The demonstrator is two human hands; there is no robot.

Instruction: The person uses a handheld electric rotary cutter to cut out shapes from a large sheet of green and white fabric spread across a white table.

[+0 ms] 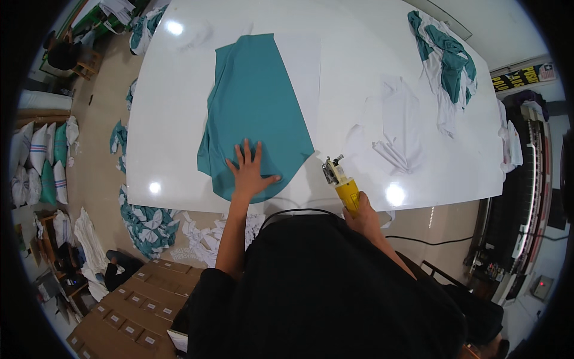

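A teal piece of fabric [254, 102] lies spread on the white table [167, 119], its left side slightly rumpled and its near edge curved. My left hand [247, 173] rests flat on the near part of it, fingers spread. In my right hand [365, 218] is a yellow handheld electric fabric cutter [347, 190], gripped by its body, its metal head pointing away from me. The cutter's head is right of the fabric's near corner, apart from it. A pale sheet [302, 78] shows along the fabric's right edge.
Crumpled white cloth [400, 125] lies on the table's right; a teal-and-white heap [448, 60] is at the far right. Fabric scraps [149, 230] and cardboard boxes [131, 305] are on the floor at left. A black cord [430, 242] runs off to the right. Another person [63, 55] is at far left.
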